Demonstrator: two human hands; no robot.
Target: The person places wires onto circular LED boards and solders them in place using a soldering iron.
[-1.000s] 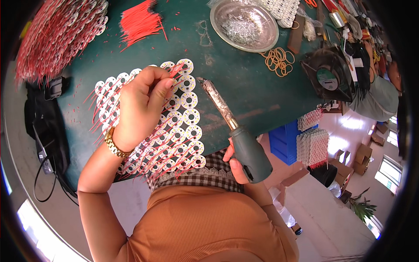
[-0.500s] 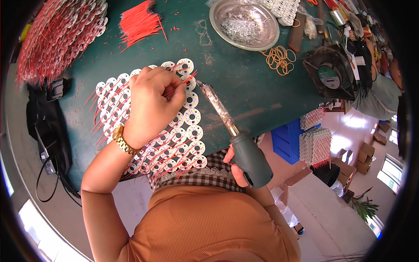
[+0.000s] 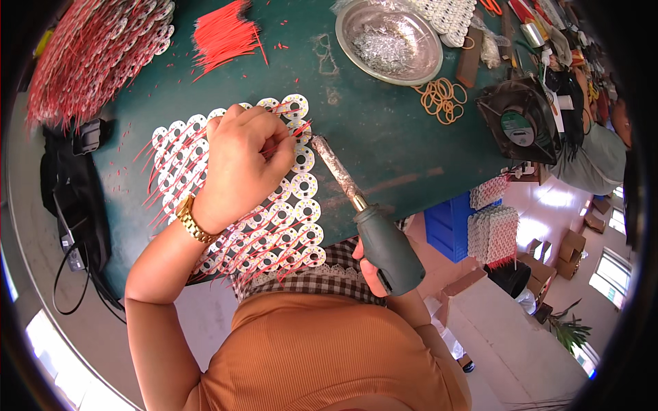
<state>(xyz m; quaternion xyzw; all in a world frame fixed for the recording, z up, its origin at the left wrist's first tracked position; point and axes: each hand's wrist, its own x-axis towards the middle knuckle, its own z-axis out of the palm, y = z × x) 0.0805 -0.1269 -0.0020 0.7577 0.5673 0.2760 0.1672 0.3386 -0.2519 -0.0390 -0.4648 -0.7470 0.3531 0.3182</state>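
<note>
My left hand (image 3: pixel 245 154), with a gold watch at the wrist, is closed in a pinch on red wire (image 3: pixel 299 129). The wire's end sticks out past the fingertips, over the right edge of a panel of round white LED boards (image 3: pixel 303 185). Red wires lie slanting across many of these ring-shaped boards. My right hand (image 3: pixel 371 274) is wrapped round the dark green handle of a soldering iron (image 3: pixel 388 248). Its crusted metal tip points up and left, close to the wire end at the panel's edge; whether they touch I cannot tell.
A bundle of cut red wires (image 3: pixel 225 34) and a heap of wired boards (image 3: pixel 103 58) lie at the far left. Farther right are a metal bowl of shiny scraps (image 3: pixel 433 63), rubber bands (image 3: pixel 442 103) and a black fan (image 3: pixel 517 120). A blue crate (image 3: pixel 449 226) stands beside the table.
The iron's tip has shifted slightly toward me along the panel's right edge. The wire end in my left hand has dipped a little. Both grips stay the same.
</note>
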